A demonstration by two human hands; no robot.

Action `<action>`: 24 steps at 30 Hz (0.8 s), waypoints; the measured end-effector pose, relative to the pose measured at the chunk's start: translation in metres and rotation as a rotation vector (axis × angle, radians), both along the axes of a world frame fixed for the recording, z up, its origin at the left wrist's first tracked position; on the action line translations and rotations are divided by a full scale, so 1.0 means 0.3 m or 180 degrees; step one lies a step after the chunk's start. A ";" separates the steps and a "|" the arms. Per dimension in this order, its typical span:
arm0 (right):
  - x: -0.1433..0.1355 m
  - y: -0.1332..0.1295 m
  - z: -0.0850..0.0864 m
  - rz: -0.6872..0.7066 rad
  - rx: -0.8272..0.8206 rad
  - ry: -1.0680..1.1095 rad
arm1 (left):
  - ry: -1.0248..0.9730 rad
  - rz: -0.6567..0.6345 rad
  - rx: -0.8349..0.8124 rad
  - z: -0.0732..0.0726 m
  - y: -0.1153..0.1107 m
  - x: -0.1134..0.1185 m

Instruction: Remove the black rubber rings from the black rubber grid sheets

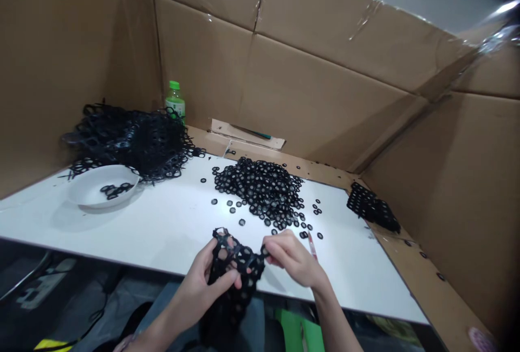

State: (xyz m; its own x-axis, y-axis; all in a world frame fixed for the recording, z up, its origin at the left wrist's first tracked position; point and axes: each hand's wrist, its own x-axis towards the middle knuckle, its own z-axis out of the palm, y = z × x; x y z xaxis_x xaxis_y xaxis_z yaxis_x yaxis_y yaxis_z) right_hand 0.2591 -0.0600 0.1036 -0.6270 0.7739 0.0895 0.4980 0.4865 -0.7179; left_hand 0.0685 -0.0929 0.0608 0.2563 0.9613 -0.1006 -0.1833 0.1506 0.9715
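Over the table's (170, 222) near edge, the person's left hand (205, 279) clasps a holed black sheet (240, 300), its length hanging down; just right of it, the right hand's (296, 257) tight grip pinches a black ring (265, 251) at the sheet's side.

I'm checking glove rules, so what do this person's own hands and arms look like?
Both the left hand and right hand are ungloved; the right forearm shows no sleeve. A pale purplish item, perhaps a bracelet or cuff, shows on the left forearm by the frame's edge.
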 end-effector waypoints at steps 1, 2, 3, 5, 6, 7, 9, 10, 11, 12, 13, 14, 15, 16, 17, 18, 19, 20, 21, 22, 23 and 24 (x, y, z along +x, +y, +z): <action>0.015 0.024 0.005 -0.0085 0.0111 0.0092 | -0.0175 0.0087 -0.0069 0.004 0.000 0.000; 0.032 0.052 0.013 -0.0207 0.0235 0.0189 | -0.0365 0.0151 -0.0161 0.008 0.002 -0.001; 0.050 0.084 0.024 -0.0394 0.0377 0.0310 | -0.0546 0.0191 -0.0276 0.010 0.004 -0.004; 0.089 0.162 0.047 -0.0932 0.0646 0.0535 | -0.0875 0.0246 -0.0547 0.011 0.009 -0.015; 0.108 0.206 0.057 -0.1204 0.0788 0.0514 | -0.1045 0.0235 -0.0663 0.010 0.011 -0.021; 0.125 0.253 0.064 -0.1423 0.0906 0.0392 | -0.1224 0.0180 -0.0753 0.009 0.012 -0.028; 0.152 0.348 0.069 -0.1778 0.1094 -0.0153 | -0.1542 -0.0026 -0.0879 0.006 0.014 -0.037; 0.160 0.393 0.068 -0.1953 0.1142 -0.0487 | -0.1624 -0.0132 -0.0917 0.006 0.013 -0.038; 0.165 0.434 0.066 -0.2122 0.1131 -0.0814 | -0.1638 -0.0209 -0.0936 0.006 0.012 -0.038; 0.165 0.467 0.063 -0.2296 0.1114 -0.1078 | -0.1601 -0.0241 -0.0949 0.005 0.010 -0.037; 0.162 0.490 0.060 -0.2466 0.1103 -0.1232 | -0.1548 -0.0237 -0.0962 0.005 0.008 -0.035; 0.154 0.501 0.057 -0.2604 0.1110 -0.1252 | -0.1512 -0.0218 -0.0972 0.005 0.006 -0.032; 0.142 0.498 0.054 -0.2674 0.1137 -0.1117 | -0.1515 -0.0188 -0.0987 0.004 0.005 -0.030; 0.125 0.482 0.048 -0.2631 0.1145 -0.0840 | -0.1548 -0.0146 -0.1016 0.003 0.004 -0.028; 0.103 0.454 0.039 -0.2436 0.1086 -0.0473 | -0.1589 -0.0095 -0.1061 0.002 0.004 -0.027; 0.078 0.416 0.026 -0.2086 0.0949 -0.0065 | -0.1623 -0.0043 -0.1122 0.001 0.006 -0.026; 0.050 0.371 0.008 -0.1577 0.0674 0.0322 | -0.1643 -0.0004 -0.1190 0.002 0.008 -0.026; 0.021 0.324 -0.013 -0.0935 0.0265 0.0596 | -0.1646 0.0009 -0.1267 0.003 0.011 -0.026; -0.007 0.277 -0.036 -0.0295 -0.0160 0.0747 | -0.1636 -0.0006 -0.1354 0.006 0.014 -0.026; -0.031 0.235 -0.060 0.0254 -0.0575 0.0861 | -0.1611 -0.0036 -0.1438 0.009 0.018 -0.028; -0.049 0.200 -0.082 0.0612 -0.0963 0.0990 | -0.1574 -0.0062 -0.1498 0.014 0.022 -0.031; -0.061 0.172 -0.100 0.0811 -0.1270 0.1096 | -0.1517 -0.0076 -0.1519 0.018 0.025 -0.035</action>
